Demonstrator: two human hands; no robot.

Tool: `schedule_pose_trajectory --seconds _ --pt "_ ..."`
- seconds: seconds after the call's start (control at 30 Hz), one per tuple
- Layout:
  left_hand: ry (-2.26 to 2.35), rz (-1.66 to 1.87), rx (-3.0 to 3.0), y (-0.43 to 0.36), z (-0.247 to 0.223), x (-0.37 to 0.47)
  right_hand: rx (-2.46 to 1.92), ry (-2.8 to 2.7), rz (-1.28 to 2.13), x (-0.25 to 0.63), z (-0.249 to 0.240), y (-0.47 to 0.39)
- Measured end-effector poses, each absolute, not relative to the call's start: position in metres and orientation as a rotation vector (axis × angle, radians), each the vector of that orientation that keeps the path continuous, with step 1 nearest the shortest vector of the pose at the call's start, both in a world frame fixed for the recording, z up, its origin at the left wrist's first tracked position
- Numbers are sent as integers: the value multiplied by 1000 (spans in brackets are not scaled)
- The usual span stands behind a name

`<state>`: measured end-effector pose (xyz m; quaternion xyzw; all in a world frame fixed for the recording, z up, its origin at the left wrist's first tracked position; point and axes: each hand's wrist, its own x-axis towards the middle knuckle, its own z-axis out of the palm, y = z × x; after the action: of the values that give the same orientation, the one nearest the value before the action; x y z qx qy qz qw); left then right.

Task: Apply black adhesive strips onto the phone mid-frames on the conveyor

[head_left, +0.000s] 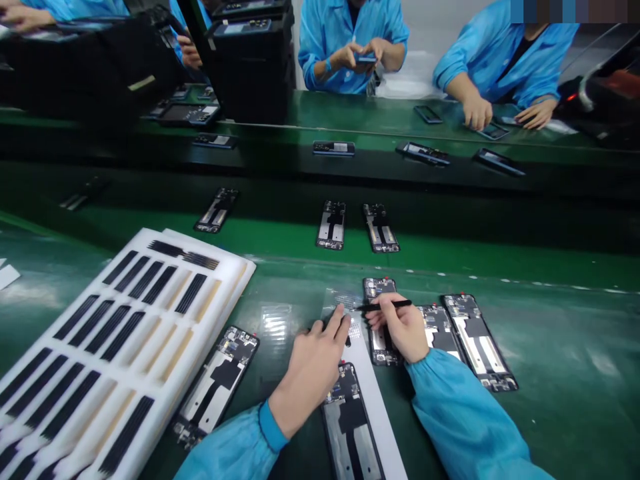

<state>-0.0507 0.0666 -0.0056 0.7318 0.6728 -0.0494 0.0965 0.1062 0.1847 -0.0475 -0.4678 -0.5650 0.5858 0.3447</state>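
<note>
Left hand (313, 363) pressing fingertips narrowly onto a glossy clear film sheet (345, 310), flat on the green mat (550, 347). Right hand (400, 327) pinched around slim black tweezers (385, 306), tip at the film's edge, possibly touching. Beneath: a long white strip (373, 400) and open phone frames (350, 427). Left: white foam tray (150, 320) of black strips.

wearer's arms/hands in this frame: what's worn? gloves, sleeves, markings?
Both hands are bare, no gloves: left hand, right hand. Each arm is in a long, loose bright-blue smock sleeve: left sleeve, right sleeve. The left cuff is a darker blue ribbed band. No markings, watch or rings are visible.
</note>
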Motion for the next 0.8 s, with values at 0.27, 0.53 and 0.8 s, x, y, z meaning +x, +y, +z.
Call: schedule_pose_trajectory --seconds 0.27,0.53,0.8 --pt "1983 -197 2141 70 -7 -48 -1224 -1489 1509 109 -50 187" --pt "1986 -189 2134 71 -9 -45 -1218 -1525 1520 106 -44 187" --pt "1920 748 1310 64 -3 -46 -1213 -1397 1558 106 -39 187"
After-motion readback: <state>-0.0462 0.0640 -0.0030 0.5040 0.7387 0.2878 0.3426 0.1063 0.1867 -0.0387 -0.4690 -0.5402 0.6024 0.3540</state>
